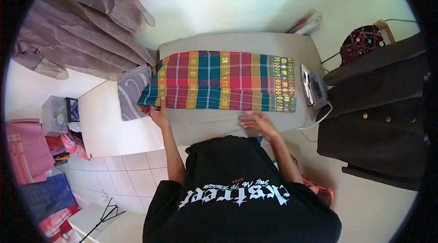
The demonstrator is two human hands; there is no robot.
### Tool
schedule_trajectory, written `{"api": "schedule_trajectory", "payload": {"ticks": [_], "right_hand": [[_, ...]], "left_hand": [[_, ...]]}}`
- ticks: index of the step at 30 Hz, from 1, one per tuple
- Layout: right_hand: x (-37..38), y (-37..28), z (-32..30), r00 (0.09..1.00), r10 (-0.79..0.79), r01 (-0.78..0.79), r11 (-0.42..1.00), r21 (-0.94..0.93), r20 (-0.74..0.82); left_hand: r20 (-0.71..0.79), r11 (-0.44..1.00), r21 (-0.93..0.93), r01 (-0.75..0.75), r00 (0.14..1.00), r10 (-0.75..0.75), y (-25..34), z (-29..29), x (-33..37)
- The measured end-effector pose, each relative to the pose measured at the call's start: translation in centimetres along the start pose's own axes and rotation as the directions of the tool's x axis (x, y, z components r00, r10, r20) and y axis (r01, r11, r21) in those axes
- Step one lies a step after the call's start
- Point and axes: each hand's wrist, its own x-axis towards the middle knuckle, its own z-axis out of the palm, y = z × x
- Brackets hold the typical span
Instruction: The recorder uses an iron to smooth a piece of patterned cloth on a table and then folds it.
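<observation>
A plaid cloth (pixel 219 76) in red, green and yellow, with gold motifs, lies folded lengthwise on the grey padded board (pixel 200 122). At its near left corner, my left hand (pixel 159 114) grips the edge, the index finger resting on top. My right hand (pixel 258 123) is just below the cloth's near edge, over the board cover. Its fingers look spread and slightly blurred, with nothing seen in them. An iron (pixel 315 88) rests at the board's right end, beyond the cloth's gold-patterned end.
A grey patterned cloth (pixel 132 90) drapes over the white tabletop (pixel 102 122) at left. Mauve garments (pixel 91 19) hang above it. A dark buttoned coat (pixel 374 115) hangs at right, near the iron's cord (pixel 325 117). A clear plastic box (pixel 54 115) stands far left.
</observation>
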Motion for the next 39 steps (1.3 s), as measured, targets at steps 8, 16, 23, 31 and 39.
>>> {"api": "schedule_trajectory", "payload": {"ticks": [8, 16, 23, 31, 39], "right_hand": [[5.2, -0.9, 7.7, 0.967, 0.047, 0.148, 0.690, 0.708, -0.249], [6.1, -4.8, 7.6, 0.755, -0.156, 0.543, 0.694, 0.473, -0.637], [0.4, -10.0, 2.8, 0.443, -0.411, 0.875, 0.393, 0.283, -0.797], [-0.3, -13.9, 0.1, 0.355, -0.509, 0.909, 0.385, 0.161, -0.784], [-2.3, -22.5, -5.8, 0.306, -0.467, 0.947, 0.241, 0.213, -0.830]], "left_hand": [[-0.108, 0.768, -0.613, -0.186, 0.983, 0.152, 1.5, 2.5, -1.3], [0.247, 0.727, -0.666, 0.165, 0.969, 0.006, 6.6, 3.3, -7.0], [0.788, 0.486, -0.610, 0.626, 0.544, 0.288, 3.9, 2.7, -11.2], [0.347, 0.285, -0.882, 0.374, 0.927, -0.143, 3.2, 0.6, -8.9], [0.475, 0.342, -0.796, 0.499, 0.866, -0.155, 0.0, 1.3, -8.6]]}}
